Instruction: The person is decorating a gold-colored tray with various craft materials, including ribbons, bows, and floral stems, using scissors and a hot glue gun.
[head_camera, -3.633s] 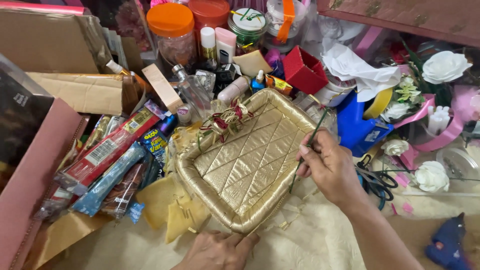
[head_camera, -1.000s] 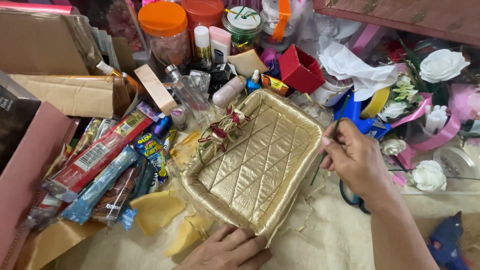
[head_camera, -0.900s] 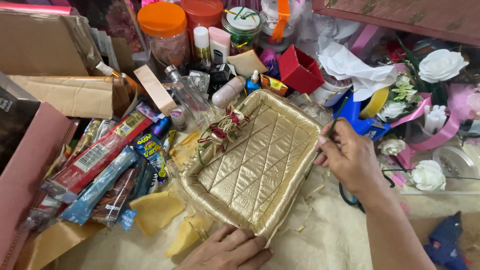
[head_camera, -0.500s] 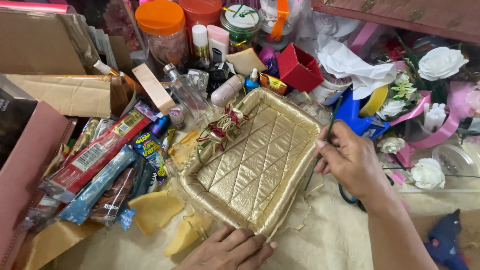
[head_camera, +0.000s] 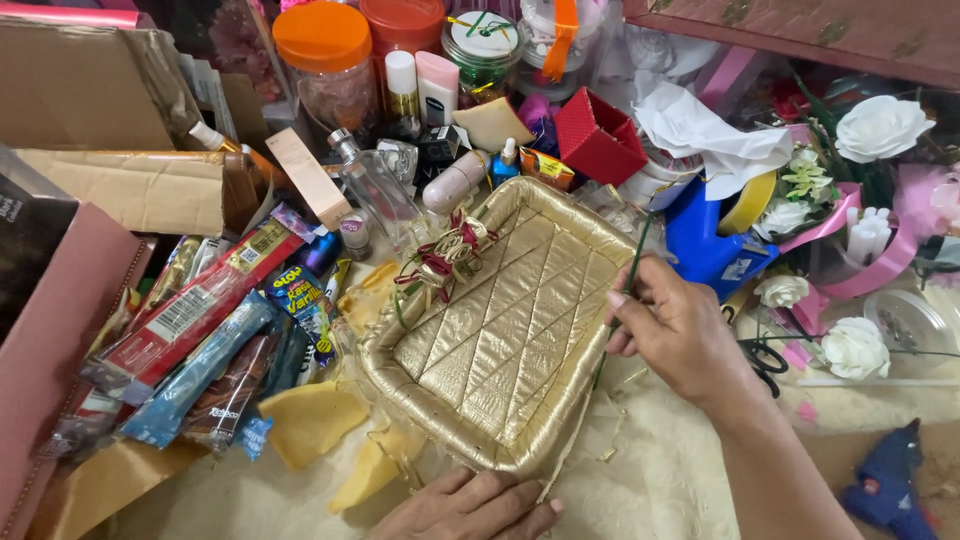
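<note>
Centrally, item one: a rectangular quilted gold fabric tray (head_camera: 500, 330), lying on cream cloth (head_camera: 660, 480) at mid-frame, tilted with one corner toward the upper right. A red-and-gold ribbon bow (head_camera: 447, 255) sits on its upper left rim.

Right hand (head_camera: 680, 335), right of centre: fingers closed, pinching a thin green stem (head_camera: 628, 270) that runs along the tray's right rim.

Left hand (head_camera: 470, 505), bottom centre: fingers flat and spread, resting just beside the tray's near corner, gripping nothing.

Left of frame: a heap of wrapped snack bars (head_camera: 190, 350) in red, blue and brown; brown cardboard boxes (head_camera: 110, 190) above them.

Upper frame: an orange-lidded clear plastic jar (head_camera: 325, 60), a clear glass bottle (head_camera: 380, 190), a small red box (head_camera: 598, 135).

Right of frame: white artificial roses (head_camera: 880, 125), pink ribbon (head_camera: 860, 270), black-handled scissors (head_camera: 765, 355). Lower right corner: a blue glue gun (head_camera: 885, 485).
</note>
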